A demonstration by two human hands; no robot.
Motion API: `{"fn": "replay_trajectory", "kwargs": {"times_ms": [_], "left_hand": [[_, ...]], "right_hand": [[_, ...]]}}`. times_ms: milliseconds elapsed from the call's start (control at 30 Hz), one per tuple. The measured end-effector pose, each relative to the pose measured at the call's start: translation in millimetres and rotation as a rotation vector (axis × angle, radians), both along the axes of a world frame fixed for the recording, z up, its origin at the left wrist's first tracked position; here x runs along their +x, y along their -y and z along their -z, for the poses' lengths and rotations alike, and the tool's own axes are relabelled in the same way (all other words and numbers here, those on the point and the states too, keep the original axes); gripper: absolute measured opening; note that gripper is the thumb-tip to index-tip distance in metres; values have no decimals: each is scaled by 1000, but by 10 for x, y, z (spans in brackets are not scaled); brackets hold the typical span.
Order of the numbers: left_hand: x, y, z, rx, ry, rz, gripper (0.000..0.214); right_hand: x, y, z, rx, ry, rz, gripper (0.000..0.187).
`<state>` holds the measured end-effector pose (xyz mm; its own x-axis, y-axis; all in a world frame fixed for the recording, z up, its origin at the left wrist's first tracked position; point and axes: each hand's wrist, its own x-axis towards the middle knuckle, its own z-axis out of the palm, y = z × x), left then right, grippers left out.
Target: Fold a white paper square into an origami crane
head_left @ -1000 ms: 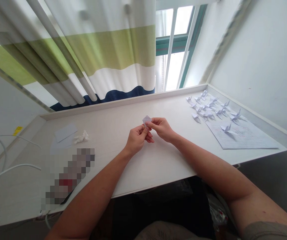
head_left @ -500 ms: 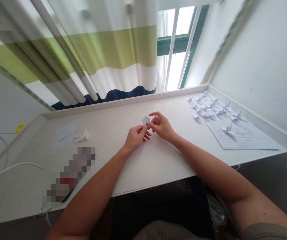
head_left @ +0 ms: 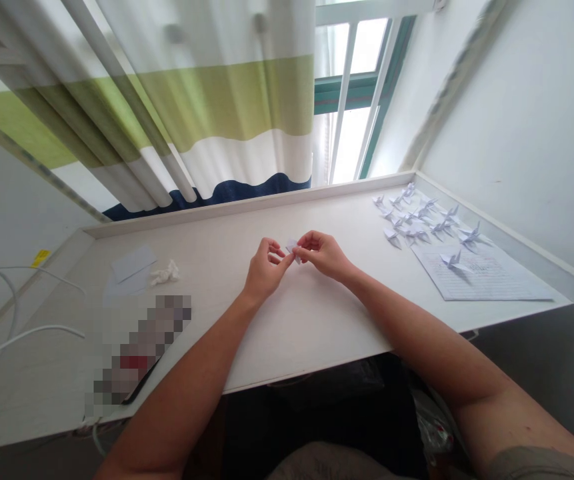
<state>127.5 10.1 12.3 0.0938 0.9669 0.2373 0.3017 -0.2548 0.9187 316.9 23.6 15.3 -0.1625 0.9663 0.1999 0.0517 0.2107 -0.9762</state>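
Note:
A small folded piece of white paper (head_left: 291,248) is pinched between both my hands above the middle of the white desk (head_left: 317,320). My left hand (head_left: 263,272) grips it from the left with thumb and fingertips closed. From the right, my right hand (head_left: 324,255) holds its other side, fingers curled together. Most of the paper is hidden by my fingers.
Several folded paper cranes (head_left: 419,220) lie at the desk's far right, one on a lined sheet (head_left: 487,280). White paper sheets (head_left: 131,265) and a crumpled scrap (head_left: 164,273) rest at the left, near a blurred object (head_left: 137,353). White cables (head_left: 11,333) trail at the left edge. Striped curtain (head_left: 191,113) hangs behind.
The paper, earlier held up and showing as a small square, is now lower and mostly hidden. My hands have closed in around it, and the right hand's fingers have curled shut.

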Motion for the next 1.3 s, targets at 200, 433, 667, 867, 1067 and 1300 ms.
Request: {"fn": "replay_trajectory", "kwargs": {"times_ms": [200, 433, 667, 867, 1067, 1300], "left_hand": [[-84, -48, 38, 142, -237, 148, 23], [-113, -59, 23, 60, -383, 60, 20], [-119, -84, 49, 58, -454, 52, 11], [-87, -97, 63, 101, -622, 20, 15], [-70, -67, 53, 143, -652, 36, 8], [-57, -85, 51, 109, -593, 24, 10]], "right_hand": [[38, -4, -59, -115, 133, -65, 19], [-28, -46, -166, -101, 549, -50, 11], [46, -76, 65, 116, 655, -17, 19], [124, -146, 186, 231, 707, -50, 23], [63, -187, 177, 193, 694, -15, 16], [58, -141, 71, 96, 632, -44, 9]]}}
